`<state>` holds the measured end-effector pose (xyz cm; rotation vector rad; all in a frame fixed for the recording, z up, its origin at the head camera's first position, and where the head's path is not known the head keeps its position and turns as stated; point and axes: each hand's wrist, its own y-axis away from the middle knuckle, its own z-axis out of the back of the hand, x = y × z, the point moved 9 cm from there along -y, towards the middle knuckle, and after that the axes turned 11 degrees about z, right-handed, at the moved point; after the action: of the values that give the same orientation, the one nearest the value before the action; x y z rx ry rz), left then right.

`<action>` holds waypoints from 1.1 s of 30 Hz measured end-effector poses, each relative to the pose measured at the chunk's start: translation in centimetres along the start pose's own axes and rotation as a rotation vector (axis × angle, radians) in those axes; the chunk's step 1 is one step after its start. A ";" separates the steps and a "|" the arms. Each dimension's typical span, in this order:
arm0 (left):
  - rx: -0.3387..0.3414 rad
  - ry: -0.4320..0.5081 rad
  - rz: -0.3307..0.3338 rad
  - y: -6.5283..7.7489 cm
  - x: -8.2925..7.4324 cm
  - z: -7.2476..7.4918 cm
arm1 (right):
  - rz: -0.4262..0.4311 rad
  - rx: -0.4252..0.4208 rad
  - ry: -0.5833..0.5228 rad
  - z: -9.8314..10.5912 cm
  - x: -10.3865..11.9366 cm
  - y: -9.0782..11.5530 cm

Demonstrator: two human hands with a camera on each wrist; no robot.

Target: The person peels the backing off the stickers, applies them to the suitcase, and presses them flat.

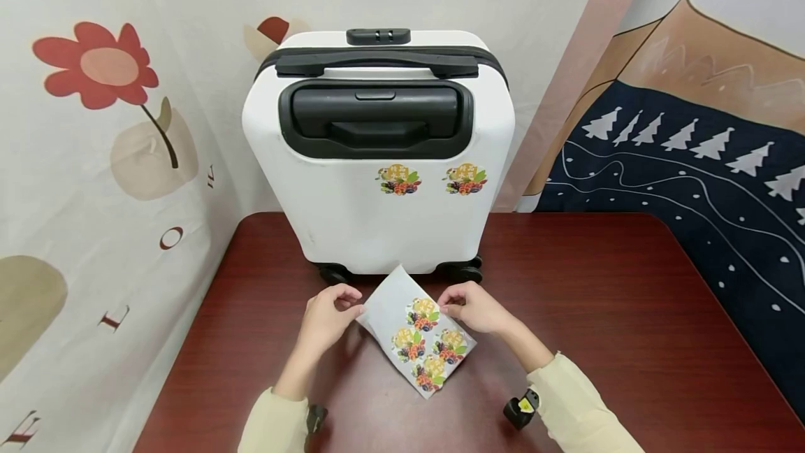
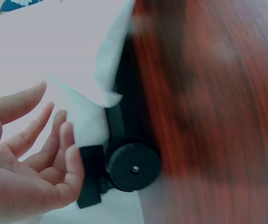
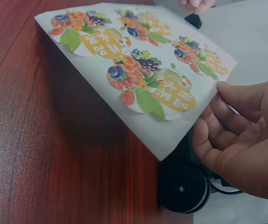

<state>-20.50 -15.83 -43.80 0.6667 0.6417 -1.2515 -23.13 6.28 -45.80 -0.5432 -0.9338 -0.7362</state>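
Note:
A white sheet of stickers (image 1: pixel 385 304) with several colourful fruit stickers (image 1: pixel 434 372) is held up at a tilt over the table. My right hand (image 1: pixel 473 307) pinches its right edge between thumb and fingers, as the right wrist view shows. Close to the sheet's left corner is my left hand (image 1: pixel 327 317), its thumb and fingers apart and loosely bent in the left wrist view, with nothing between them. Behind the sheet stands a white suitcase (image 1: pixel 352 208), upright, with two matching fruit stickers (image 1: pixel 466 179) on its front, at the middle and right.
The suitcase rests on black wheels (image 3: pixel 182 189) on a dark red wooden table (image 1: pixel 585 285). Its black handle (image 1: pixel 377 112) is pushed down into the top recess. A printed cloth (image 1: pixel 189 19) hangs behind and at the left; a dark blue patterned one (image 1: pixel 679 180) is at right.

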 end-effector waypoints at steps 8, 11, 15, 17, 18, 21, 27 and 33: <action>0.073 0.088 -0.169 1.9 -3.8 -3.2 | 0.021 -0.015 0.005 0.0 0.5 0.0; 0.138 0.090 -0.215 2.6 -4.9 -5.2 | 0.040 -0.007 -0.013 -0.4 0.7 -0.2; 0.182 0.098 -0.231 3.0 -5.5 -7.0 | 0.052 0.007 -0.050 -1.0 1.0 -0.3; 0.185 0.100 -0.223 3.1 -5.5 -7.4 | 0.052 0.011 -0.069 -1.2 1.1 -0.4; 0.183 0.104 -0.221 3.1 -5.5 -7.5 | 0.051 0.012 -0.075 -1.4 1.1 -0.4; 0.168 0.111 -0.217 3.0 -5.4 -7.7 | 0.054 0.016 -0.099 -1.7 1.1 -0.6; 0.127 0.110 -0.240 3.0 -5.3 -7.7 | 0.072 0.026 -0.122 -2.1 1.5 -0.6; 0.110 0.102 -0.230 3.0 -5.2 -7.7 | 0.086 0.030 -0.143 -2.3 1.4 -0.5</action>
<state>-19.18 -6.19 -44.62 0.7678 0.7537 -1.4809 -21.83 3.90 -45.67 -0.6119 -1.0463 -0.6112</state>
